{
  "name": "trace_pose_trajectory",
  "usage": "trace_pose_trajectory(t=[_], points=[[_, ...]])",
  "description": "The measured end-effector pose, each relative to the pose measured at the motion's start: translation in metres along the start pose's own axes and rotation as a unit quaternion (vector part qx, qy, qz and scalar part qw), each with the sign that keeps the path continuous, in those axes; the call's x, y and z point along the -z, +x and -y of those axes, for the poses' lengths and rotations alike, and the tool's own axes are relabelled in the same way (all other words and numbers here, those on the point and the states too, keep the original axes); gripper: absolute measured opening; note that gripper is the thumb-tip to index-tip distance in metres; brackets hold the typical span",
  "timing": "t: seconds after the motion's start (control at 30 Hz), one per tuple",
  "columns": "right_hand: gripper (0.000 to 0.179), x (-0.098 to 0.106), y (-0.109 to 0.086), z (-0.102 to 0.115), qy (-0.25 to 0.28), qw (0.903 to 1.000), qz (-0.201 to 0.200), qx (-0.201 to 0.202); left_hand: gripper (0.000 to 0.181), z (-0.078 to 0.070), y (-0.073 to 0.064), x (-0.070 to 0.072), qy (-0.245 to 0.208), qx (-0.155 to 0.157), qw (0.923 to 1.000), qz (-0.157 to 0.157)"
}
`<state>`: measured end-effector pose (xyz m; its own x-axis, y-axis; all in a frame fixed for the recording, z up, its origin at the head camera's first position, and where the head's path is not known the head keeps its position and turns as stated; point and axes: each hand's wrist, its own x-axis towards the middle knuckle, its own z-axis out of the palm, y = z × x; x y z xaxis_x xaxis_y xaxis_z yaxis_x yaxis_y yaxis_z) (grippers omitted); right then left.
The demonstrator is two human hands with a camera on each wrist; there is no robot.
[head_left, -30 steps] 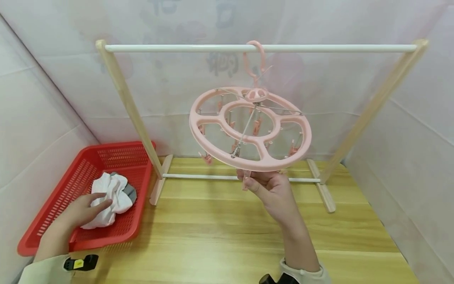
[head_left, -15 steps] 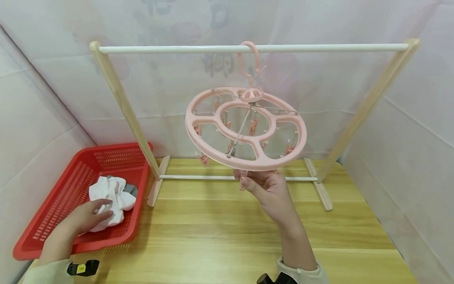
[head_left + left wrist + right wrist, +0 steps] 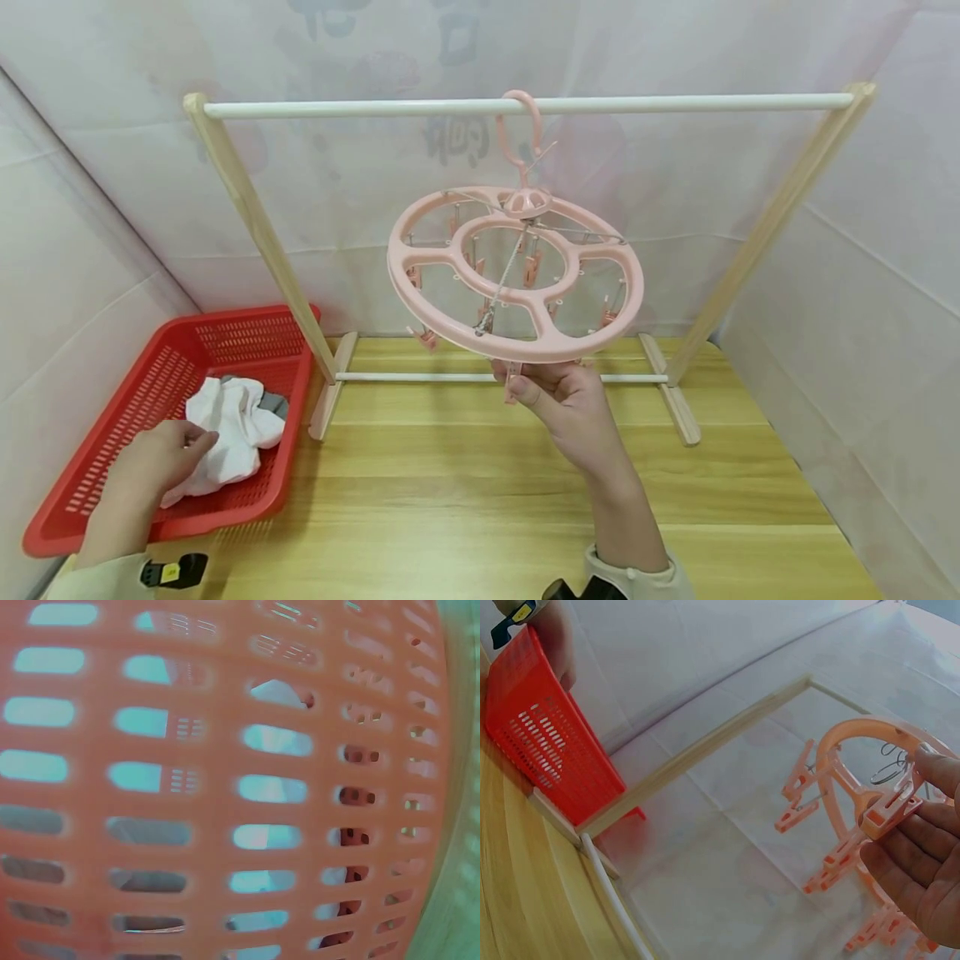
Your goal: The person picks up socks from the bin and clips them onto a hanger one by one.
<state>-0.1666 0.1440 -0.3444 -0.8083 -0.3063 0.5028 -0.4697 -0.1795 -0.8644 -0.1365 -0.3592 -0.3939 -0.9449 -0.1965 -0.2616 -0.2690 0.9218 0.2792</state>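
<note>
A round pink clip hanger (image 3: 555, 346) hangs by its hook from the white rail (image 3: 675, 104) of a wooden stand. My right hand (image 3: 573, 412) pinches one of its pink clothespins (image 3: 896, 806) between thumb and fingers at the near edge. On the left, my left hand (image 3: 153, 458) reaches into a red basket (image 3: 281, 492). Its thumb and fingers are drawn together on white cloth (image 3: 238, 433); the exact contact is partly hidden. Grey cloth (image 3: 273, 404) shows behind the white. The basket wall (image 3: 217, 810) fills the left wrist view and covers that hand.
Several more pink clothespins (image 3: 532, 268) dangle under the hanger. The stand's wooden legs (image 3: 258, 225) rise on both sides, the left one close to the basket. A lower white bar (image 3: 420, 377) joins its feet above the wooden tabletop (image 3: 450, 500). Pale sheets (image 3: 360, 208) enclose the table.
My left fingers, spread over the white cloth before, have come together and drawn slightly back toward me. My right hand keeps its pinch on the clothespin. The head view has shifted a little.
</note>
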Motion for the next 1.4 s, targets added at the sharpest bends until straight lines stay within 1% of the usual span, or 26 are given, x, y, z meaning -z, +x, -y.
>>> trace_pose_trajectory(t=[0.1, 0.17, 0.23, 0.3, 0.37, 0.43, 0.5, 0.57, 0.63, 0.67, 0.73, 0.87, 0.93, 0.97, 1.0, 1.03, 1.07, 1.1, 1.13, 1.17, 1.2, 1.27, 1.4], points=[[0.018, 0.0, 0.0, 0.0, 0.0, 1.0, 0.0, 0.0, 0.052, -0.003, -0.006, 0.003, -0.018, 0.026, 0.9975, -0.063], [0.019, 0.001, 0.0, 0.0, 0.0, 1.0, 0.0, 0.0, 0.05, -0.005, -0.01, 0.004, -0.037, 0.044, 0.9938, -0.096], [0.019, 0.001, 0.0, 0.0, -0.001, 1.0, 0.0, 0.002, 0.052, -0.007, -0.013, 0.005, -0.05, 0.052, 0.9897, -0.123], [0.019, 0.001, 0.0, 0.0, 0.001, 1.0, 0.0, 0.002, 0.058, -0.009, -0.015, 0.007, -0.053, 0.044, 0.9878, -0.14], [0.019, 0.001, 0.0, 0.0, 0.004, 1.0, 0.001, 0.003, 0.061, -0.012, -0.016, 0.008, -0.051, 0.023, 0.9872, -0.149], [0.019, 0.001, 0.0, 0.0, 0.007, 1.0, 0.002, 0.003, 0.058, -0.016, -0.017, 0.009, -0.057, 0.003, 0.9855, -0.16], [0.018, 0.001, 0.0, 0.0, 0.009, 0.9999, 0.003, 0.005, 0.05, -0.022, -0.019, 0.008, -0.069, -0.015, 0.9812, -0.18], [0.018, 0.001, 0.0, 0.0, 0.01, 0.9999, 0.004, 0.006, 0.045, -0.029, -0.021, 0.009, -0.095, -0.026, 0.9735, -0.207], [0.019, 0.001, 0.0, 0.0, 0.009, 0.9999, 0.004, 0.007, 0.041, -0.036, -0.023, 0.01, -0.123, -0.041, 0.963, -0.236], [0.019, 0.001, 0.0, 0.0, 0.009, 0.9999, 0.003, 0.007, 0.038, -0.04, -0.024, 0.011, -0.133, -0.053, 0.9573, -0.251], [0.019, 0.001, 0.0, 0.001, 0.009, 1.0, 0.001, 0.003, 0.035, -0.049, -0.027, 0.014, -0.156, -0.077, 0.9469, -0.27], [0.019, 0.001, -0.001, 0.001, 0.008, 1.0, 0.001, 0.002, 0.03, -0.069, -0.033, 0.018, -0.196, -0.127, 0.9275, -0.292], [0.02, 0.001, 0.0, 0.001, 0.008, 1.0, 0.002, 0.004, 0.029, -0.081, -0.036, 0.018, -0.236, -0.145, 0.9176, -0.285], [0.02, 0.001, -0.001, 0.002, 0.008, 1.0, 0.003, 0.005, 0.026, -0.087, -0.036, 0.018, -0.276, -0.158, 0.9097, -0.267], [0.02, 0.001, -0.001, 0.002, 0.008, 1.0, 0.002, 0.004, 0.023, -0.093, -0.037, 0.018, -0.326, -0.172, 0.8977, -0.242], [0.02, 0.001, -0.001, 0.002, 0.009, 1.0, 0.002, 0.002, 0.02, -0.099, -0.037, 0.017, -0.376, -0.187, 0.8822, -0.212], [0.019, 0.001, -0.001, 0.002, 0.009, 1.0, 0.001, 0.002, 0.019, -0.105, -0.038, 0.016, -0.424, -0.198, 0.8661, -0.176], [0.019, 0.002, -0.001, 0.002, 0.009, 1.0, 0.001, 0.001, 0.018, -0.111, -0.038, 0.015, -0.47, -0.208, 0.8461, -0.14], [0.019, 0.002, -0.001, 0.002, 0.009, 1.0, 0.0, 0.0, 0.019, -0.117, -0.038, 0.014, -0.513, -0.216, 0.8245, -0.102], [0.018, 0.002, -0.001, 0.002, 0.008, 1.0, -0.001, -0.002, 0.02, -0.123, -0.039, 0.012, -0.548, -0.22, 0.8042, -0.07], [0.017, 0.002, -0.001, 0.002, 0.007, 1.0, -0.002, -0.002, 0.022, -0.129, -0.04, 0.009, -0.567, -0.226, 0.7906, -0.045], [0.017, 0.002, -0.002, 0.002, 0.005, 1.0, -0.003, -0.002, 0.024, -0.141, -0.043, 0.003, -0.596, -0.235, 0.7675, -0.011], [0.016, 0.002, -0.002, 0.002, 0.001, 1.0, -0.001, 0.002, 0.023, -0.164, -0.049, -0.011, -0.645, -0.251, 0.7211, 0.038]])
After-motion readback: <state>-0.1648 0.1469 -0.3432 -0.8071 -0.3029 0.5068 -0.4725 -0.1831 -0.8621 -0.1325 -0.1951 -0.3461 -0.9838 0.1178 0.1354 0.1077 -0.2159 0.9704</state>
